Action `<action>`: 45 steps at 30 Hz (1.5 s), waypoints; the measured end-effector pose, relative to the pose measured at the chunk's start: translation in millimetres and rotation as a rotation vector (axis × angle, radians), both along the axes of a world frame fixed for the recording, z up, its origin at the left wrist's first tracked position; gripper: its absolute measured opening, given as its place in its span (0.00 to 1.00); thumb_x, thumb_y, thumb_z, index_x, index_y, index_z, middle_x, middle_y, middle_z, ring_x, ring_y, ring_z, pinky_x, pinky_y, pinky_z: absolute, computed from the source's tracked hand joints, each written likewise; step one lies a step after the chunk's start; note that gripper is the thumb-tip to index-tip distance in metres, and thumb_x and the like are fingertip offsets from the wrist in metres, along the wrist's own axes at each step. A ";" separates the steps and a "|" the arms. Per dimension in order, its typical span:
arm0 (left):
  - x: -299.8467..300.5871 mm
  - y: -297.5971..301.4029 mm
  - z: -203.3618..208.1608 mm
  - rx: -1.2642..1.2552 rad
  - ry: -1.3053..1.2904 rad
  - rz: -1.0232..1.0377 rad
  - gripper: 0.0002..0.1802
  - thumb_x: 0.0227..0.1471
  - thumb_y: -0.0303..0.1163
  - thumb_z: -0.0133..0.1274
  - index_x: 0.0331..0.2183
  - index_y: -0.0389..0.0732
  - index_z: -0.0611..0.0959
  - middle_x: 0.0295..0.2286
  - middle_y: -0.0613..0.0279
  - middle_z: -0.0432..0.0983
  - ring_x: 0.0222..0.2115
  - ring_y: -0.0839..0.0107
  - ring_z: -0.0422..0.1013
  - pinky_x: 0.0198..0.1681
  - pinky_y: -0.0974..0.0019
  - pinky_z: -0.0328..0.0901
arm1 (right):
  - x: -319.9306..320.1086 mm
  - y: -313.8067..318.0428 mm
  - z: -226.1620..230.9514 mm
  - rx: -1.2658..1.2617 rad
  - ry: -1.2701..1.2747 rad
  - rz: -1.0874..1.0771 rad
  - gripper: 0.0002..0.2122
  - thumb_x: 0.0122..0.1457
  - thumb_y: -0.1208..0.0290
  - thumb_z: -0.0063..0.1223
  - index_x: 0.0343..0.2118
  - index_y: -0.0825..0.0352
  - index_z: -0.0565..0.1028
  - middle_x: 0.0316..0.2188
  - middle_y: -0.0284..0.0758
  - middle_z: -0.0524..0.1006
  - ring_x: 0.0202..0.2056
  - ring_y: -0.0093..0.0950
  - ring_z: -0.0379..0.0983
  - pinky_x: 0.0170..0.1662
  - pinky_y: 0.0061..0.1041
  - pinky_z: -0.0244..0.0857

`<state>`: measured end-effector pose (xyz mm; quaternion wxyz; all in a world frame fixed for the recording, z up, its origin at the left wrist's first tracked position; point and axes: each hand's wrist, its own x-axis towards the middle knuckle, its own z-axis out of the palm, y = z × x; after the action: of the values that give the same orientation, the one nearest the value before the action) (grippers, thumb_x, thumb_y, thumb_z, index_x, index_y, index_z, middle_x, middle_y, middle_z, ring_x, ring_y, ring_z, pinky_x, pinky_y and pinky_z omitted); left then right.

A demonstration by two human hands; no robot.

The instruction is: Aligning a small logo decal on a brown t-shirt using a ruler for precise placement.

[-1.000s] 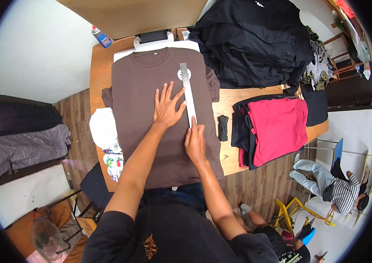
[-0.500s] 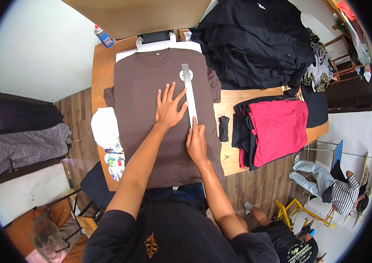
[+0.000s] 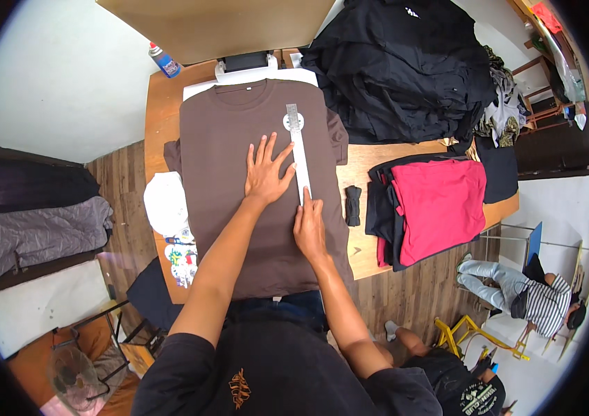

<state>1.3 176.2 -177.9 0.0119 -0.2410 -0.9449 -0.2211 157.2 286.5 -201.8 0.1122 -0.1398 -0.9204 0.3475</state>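
A brown T-shirt (image 3: 225, 139) lies spread flat, collar away from me, over a white board (image 3: 201, 89) that peeks out at its far end. My left hand (image 3: 265, 170) rests on the shirt's middle with its fingers spread, the thumb and index tips close by the ruler. Along the right of the chest runs a metal ruler (image 3: 298, 159), its far end across a round white patch (image 3: 285, 123). The ruler's near end is in the fingers of my right hand (image 3: 310, 225), whose index finger stretches along it.
Black garments (image 3: 398, 76) are heaped at the back right. Folded red cloth (image 3: 440, 201) tops a stack near a small black bundle (image 3: 353, 206). Left are white round pieces (image 3: 165, 202) and a spray can (image 3: 165, 61). Two people (image 3: 547, 301) are at the right.
The view has shifted very slightly. Both hands keep their places, and the ruler stays across the patch with almost no movement.
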 end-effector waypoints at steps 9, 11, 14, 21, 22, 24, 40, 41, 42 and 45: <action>2.9 -0.3 3.4 0.009 -0.017 0.002 0.32 0.64 0.53 0.49 0.67 0.65 0.70 0.71 0.51 0.50 0.72 0.51 0.43 0.73 0.40 0.34 | 0.3 0.6 1.6 -0.029 -0.014 0.005 0.27 0.68 0.80 0.48 0.69 0.72 0.59 0.39 0.49 0.67 0.35 0.49 0.73 0.37 0.44 0.70; 3.0 -0.6 4.1 0.017 -0.015 0.001 0.32 0.64 0.52 0.49 0.67 0.65 0.70 0.71 0.51 0.50 0.72 0.51 0.43 0.73 0.40 0.34 | -0.1 0.4 1.4 -0.066 0.004 0.076 0.27 0.68 0.80 0.48 0.69 0.72 0.59 0.39 0.49 0.66 0.35 0.49 0.73 0.37 0.44 0.70; 3.0 -0.6 4.9 0.017 -0.020 0.003 0.32 0.63 0.52 0.50 0.67 0.65 0.71 0.71 0.51 0.50 0.72 0.51 0.43 0.73 0.40 0.34 | 0.7 0.1 1.2 -0.058 0.009 0.074 0.27 0.68 0.80 0.48 0.69 0.72 0.59 0.39 0.49 0.66 0.35 0.49 0.73 0.37 0.45 0.70; 2.7 -0.6 4.4 0.013 -0.024 0.004 0.32 0.63 0.52 0.50 0.67 0.65 0.70 0.71 0.51 0.50 0.72 0.51 0.43 0.73 0.40 0.34 | 0.6 -0.7 0.7 -0.021 -0.014 -0.006 0.27 0.68 0.80 0.48 0.69 0.71 0.59 0.39 0.49 0.67 0.35 0.49 0.73 0.37 0.45 0.70; 2.5 -0.7 4.0 0.045 -0.083 -0.045 0.32 0.63 0.52 0.50 0.67 0.65 0.70 0.71 0.51 0.50 0.72 0.51 0.43 0.73 0.40 0.34 | 0.5 -0.5 0.8 -0.058 -0.001 0.074 0.27 0.68 0.80 0.48 0.69 0.71 0.59 0.39 0.49 0.66 0.35 0.49 0.73 0.38 0.45 0.70; 2.5 -0.8 3.3 0.005 -0.021 0.004 0.32 0.63 0.52 0.50 0.67 0.65 0.70 0.71 0.51 0.50 0.72 0.51 0.43 0.73 0.40 0.34 | 0.6 -0.6 1.1 -0.013 0.011 -0.002 0.27 0.68 0.80 0.48 0.69 0.72 0.59 0.39 0.49 0.66 0.35 0.49 0.73 0.38 0.45 0.70; 2.1 -1.1 3.8 0.022 -0.077 -0.043 0.31 0.65 0.53 0.48 0.68 0.65 0.69 0.71 0.52 0.50 0.72 0.52 0.44 0.73 0.40 0.34 | 0.0 -2.1 2.8 -0.078 -0.007 0.052 0.27 0.68 0.80 0.47 0.69 0.70 0.59 0.39 0.48 0.67 0.36 0.47 0.70 0.41 0.42 0.68; 2.4 -1.3 4.4 -0.008 -0.009 0.003 0.31 0.65 0.53 0.48 0.68 0.65 0.69 0.71 0.52 0.50 0.72 0.52 0.44 0.73 0.40 0.34 | -0.2 -2.1 4.6 -0.093 -0.001 0.048 0.27 0.68 0.80 0.47 0.69 0.71 0.60 0.39 0.48 0.66 0.37 0.47 0.70 0.42 0.42 0.68; 3.1 -1.4 4.9 -0.003 -0.005 0.004 0.33 0.65 0.53 0.48 0.68 0.63 0.67 0.71 0.51 0.51 0.72 0.52 0.44 0.73 0.40 0.35 | -0.2 -1.4 6.8 -0.076 -0.032 -0.031 0.26 0.68 0.80 0.47 0.69 0.71 0.60 0.39 0.48 0.66 0.37 0.47 0.70 0.42 0.42 0.68; 2.9 -2.0 6.1 0.063 -0.018 0.023 0.35 0.65 0.51 0.48 0.69 0.57 0.65 0.70 0.51 0.53 0.72 0.52 0.47 0.73 0.41 0.37 | 0.2 3.9 14.5 -0.087 0.052 -0.061 0.26 0.68 0.81 0.46 0.68 0.71 0.61 0.39 0.49 0.66 0.39 0.47 0.69 0.44 0.41 0.66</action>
<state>4.2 174.3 -171.8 0.0136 -0.2278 -0.9403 -0.2526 157.4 290.4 -187.3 0.1403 -0.1636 -0.8965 0.3870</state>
